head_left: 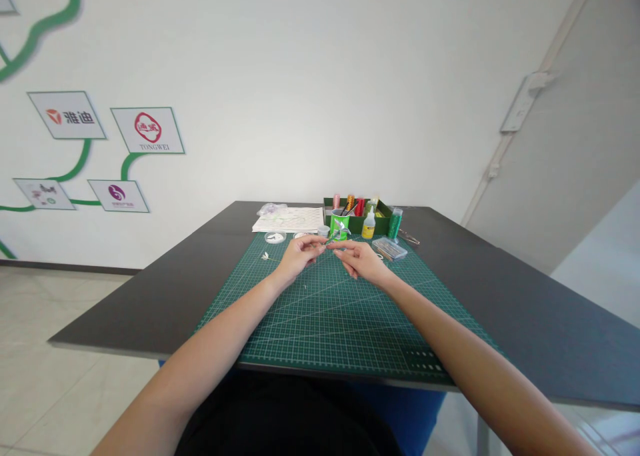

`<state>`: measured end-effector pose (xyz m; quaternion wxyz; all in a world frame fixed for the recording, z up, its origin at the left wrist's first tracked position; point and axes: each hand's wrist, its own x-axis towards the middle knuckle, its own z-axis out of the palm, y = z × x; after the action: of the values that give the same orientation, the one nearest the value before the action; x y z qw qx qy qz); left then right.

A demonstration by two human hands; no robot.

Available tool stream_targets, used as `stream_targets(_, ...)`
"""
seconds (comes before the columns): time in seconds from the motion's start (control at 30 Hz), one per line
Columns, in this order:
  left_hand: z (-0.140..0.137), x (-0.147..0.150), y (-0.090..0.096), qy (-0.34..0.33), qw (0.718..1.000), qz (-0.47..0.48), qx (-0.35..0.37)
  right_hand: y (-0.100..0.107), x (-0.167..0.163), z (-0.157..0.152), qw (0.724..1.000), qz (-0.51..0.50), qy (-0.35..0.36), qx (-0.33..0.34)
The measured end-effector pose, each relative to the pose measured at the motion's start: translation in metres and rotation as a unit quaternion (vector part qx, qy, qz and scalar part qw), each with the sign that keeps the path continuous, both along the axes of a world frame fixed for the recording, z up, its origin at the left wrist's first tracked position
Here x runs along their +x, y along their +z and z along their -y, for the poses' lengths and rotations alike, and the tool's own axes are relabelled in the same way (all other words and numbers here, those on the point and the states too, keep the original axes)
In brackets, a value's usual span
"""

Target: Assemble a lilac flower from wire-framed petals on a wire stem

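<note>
Above the cutting mat [325,323], my two hands meet around a small pale, silvery flower-like piece [341,229] with a thin stem. My left hand [300,256] pinches the stem between thumb and fingertips. From the other side, my right hand [364,259] closes thumb and index finger on the same stem, its other fingers curled below. The exact contact at the fingertips is too small to make out. A small white flower [265,256] on a thin stem lies on the mat, left of my left hand.
Behind my hands stand a bright green cup [339,217] with tools, a yellow-labelled glue bottle [369,224] and a green thread spool [395,224]. A dark green box [383,225] holds several spools. Also there are white paper sheets [295,219], a round dish [275,237] and a clear case [390,248].
</note>
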<state>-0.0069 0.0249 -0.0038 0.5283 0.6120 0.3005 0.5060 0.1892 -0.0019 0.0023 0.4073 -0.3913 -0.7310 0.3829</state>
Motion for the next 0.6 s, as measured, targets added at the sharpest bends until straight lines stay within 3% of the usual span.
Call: stream_targets(0.6, -0.0057, -0.0023, -0.0029, -0.029, 0.999, -0.024, -0.014, 0.0011, -0.003, 0.002, 0.999, 0.038, -0.016, 0.008)
